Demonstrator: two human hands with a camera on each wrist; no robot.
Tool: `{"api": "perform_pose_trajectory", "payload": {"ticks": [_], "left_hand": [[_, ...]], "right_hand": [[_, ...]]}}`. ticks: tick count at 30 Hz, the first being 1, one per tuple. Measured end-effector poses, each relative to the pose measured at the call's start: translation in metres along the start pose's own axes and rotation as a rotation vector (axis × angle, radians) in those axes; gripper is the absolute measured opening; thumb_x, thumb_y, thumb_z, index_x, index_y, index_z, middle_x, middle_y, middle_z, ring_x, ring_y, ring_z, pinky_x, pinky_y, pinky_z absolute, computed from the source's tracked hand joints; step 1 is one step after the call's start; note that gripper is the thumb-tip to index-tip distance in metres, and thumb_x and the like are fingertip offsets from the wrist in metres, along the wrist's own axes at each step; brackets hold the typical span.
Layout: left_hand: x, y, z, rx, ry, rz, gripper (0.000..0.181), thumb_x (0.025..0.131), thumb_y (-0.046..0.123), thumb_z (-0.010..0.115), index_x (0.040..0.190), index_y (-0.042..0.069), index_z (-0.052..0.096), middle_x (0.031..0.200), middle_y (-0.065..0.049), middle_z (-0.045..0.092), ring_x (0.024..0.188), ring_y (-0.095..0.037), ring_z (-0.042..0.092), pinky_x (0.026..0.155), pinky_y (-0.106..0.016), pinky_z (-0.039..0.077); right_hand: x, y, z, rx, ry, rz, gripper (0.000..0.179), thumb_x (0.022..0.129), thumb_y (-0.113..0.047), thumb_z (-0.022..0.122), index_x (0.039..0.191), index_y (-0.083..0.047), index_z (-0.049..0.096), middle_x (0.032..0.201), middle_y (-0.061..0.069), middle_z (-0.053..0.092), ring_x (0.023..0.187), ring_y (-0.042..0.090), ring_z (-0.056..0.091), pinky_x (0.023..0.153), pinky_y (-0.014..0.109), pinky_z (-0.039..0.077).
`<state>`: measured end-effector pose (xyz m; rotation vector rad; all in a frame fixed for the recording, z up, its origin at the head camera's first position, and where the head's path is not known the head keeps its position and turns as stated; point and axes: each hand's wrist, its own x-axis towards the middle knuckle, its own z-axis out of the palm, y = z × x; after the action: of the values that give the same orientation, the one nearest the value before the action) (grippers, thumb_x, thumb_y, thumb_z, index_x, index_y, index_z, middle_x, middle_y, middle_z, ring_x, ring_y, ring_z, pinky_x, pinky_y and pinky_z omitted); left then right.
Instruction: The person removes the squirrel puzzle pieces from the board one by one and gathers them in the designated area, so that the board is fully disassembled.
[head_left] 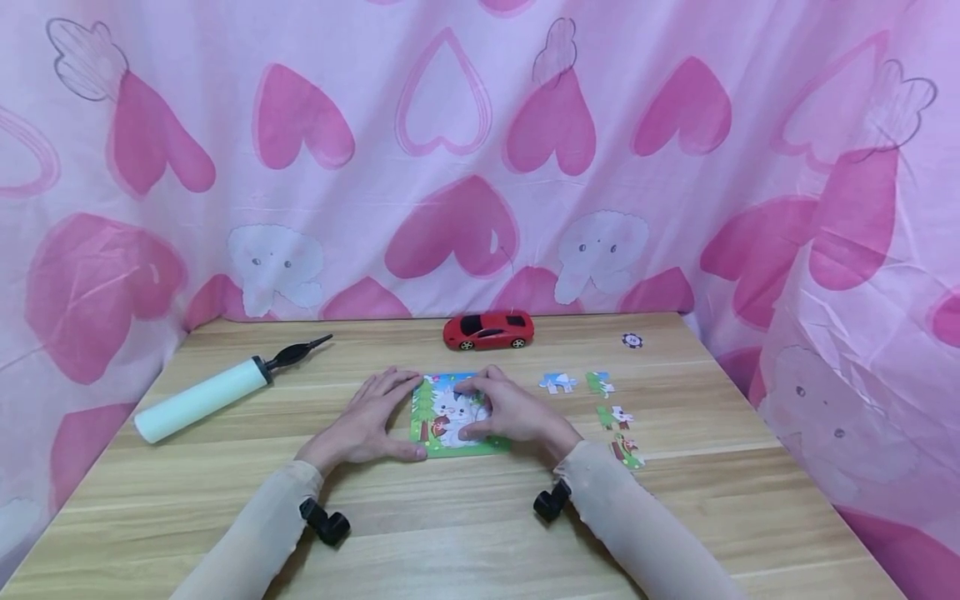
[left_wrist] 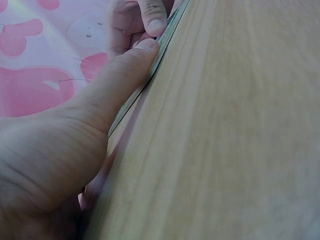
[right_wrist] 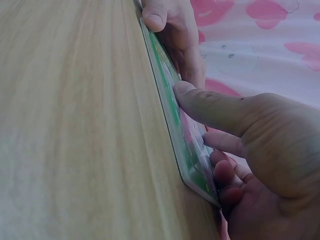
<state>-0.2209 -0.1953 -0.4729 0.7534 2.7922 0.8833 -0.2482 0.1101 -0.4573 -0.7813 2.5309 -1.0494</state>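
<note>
One pink heart-patterned curtain point(head_left: 450, 87) hangs beyond your wooden table point(head_left: 420, 521), and on the table's left side you have a pale green pump point(head_left: 206, 402) with a black nozzle. Near the middle, between your two hands, lies the puzzle board point(head_left: 435, 429); its left part shows a joined-up picture, so you look partway through, though your right hand hides too much to count the gaps. Your left hand point(head_left: 367, 423) spans wide along the board's left side, with your thumb at the near corner and your fingertips by the far one. Your right hand point(head_left: 517, 412) arches over the right half in a narrower, bent-fingered grip, thumb touching the surface; you cannot tell from these views whether it pinches a piece. Beyond the board sits a red toy car point(head_left: 489, 332). Four loose puzzle pieces point(head_left: 558, 382) lie to the right, seemingly what you have left to fit, and farther back is a small round token point(head_left: 632, 341)
</note>
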Motion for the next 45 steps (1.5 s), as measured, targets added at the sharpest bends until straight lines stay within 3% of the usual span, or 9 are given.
{"api": "perform_pose_trajectory", "payload": {"ticks": [12,19,27,35,42,45], "left_hand": [[-0.0014,-0.0009,-0.0001,-0.007,0.004,0.0,0.123,0.08,0.068,0.093,0.174,0.011,0.038,0.18,-0.014,0.032,0.171,-0.047,0.009,0.138,-0.069,0.001],[-0.001,-0.0016,-0.0007,-0.009,-0.001,-0.003,0.122,0.081,0.067,0.093,0.174,0.011,0.037,0.18,-0.013,0.032,0.171,-0.047,0.009,0.138,-0.069,0.001],[-0.0008,-0.0017,-0.0006,-0.007,-0.002,0.001,0.122,0.081,0.067,0.092,0.174,0.011,0.037,0.18,-0.013,0.032,0.171,-0.048,0.009,0.138,-0.069,0.0],[0.0008,-0.0018,0.0002,0.011,0.0,0.007,0.124,0.08,0.07,0.092,0.175,0.012,0.037,0.181,-0.012,0.031,0.171,-0.047,0.009,0.138,-0.068,0.001],[0.0014,-0.0029,0.001,0.016,0.004,0.01,0.125,0.08,0.07,0.092,0.175,0.011,0.036,0.181,-0.012,0.031,0.171,-0.047,0.009,0.139,-0.067,0.001],[0.0015,-0.0024,0.0006,0.014,0.004,0.011,0.125,0.079,0.07,0.092,0.175,0.011,0.036,0.181,-0.012,0.031,0.171,-0.046,0.009,0.139,-0.067,0.001]], "right_hand": [[0.0041,-0.0027,-0.0001,0.014,-0.019,-0.006,0.068,0.093,-0.029,0.094,0.152,-0.023,0.059,0.143,0.001,0.052,0.129,0.021,0.054,0.119,0.042,0.051],[0.0048,-0.0037,-0.0001,0.013,-0.01,-0.021,0.067,0.093,-0.028,0.094,0.151,-0.02,0.06,0.143,-0.003,0.058,0.131,0.019,0.056,0.125,0.043,0.049],[0.0037,-0.0084,0.0005,-0.01,0.016,-0.003,0.068,0.092,-0.028,0.095,0.152,-0.019,0.063,0.141,-0.003,0.06,0.127,0.019,0.058,0.12,0.041,0.053],[0.0024,-0.0078,-0.003,-0.003,0.033,-0.007,0.065,0.095,-0.021,0.092,0.154,-0.018,0.063,0.133,-0.005,0.06,0.107,0.019,0.06,0.093,0.033,0.058],[0.0018,-0.0079,-0.004,0.022,0.042,-0.013,0.061,0.097,-0.013,0.089,0.153,-0.019,0.064,0.137,-0.004,0.062,0.115,0.02,0.059,0.1,0.035,0.058],[0.0021,-0.0079,-0.0045,0.018,0.045,-0.017,0.061,0.097,-0.012,0.089,0.153,-0.018,0.066,0.135,-0.004,0.063,0.111,0.02,0.059,0.096,0.033,0.057]]}}
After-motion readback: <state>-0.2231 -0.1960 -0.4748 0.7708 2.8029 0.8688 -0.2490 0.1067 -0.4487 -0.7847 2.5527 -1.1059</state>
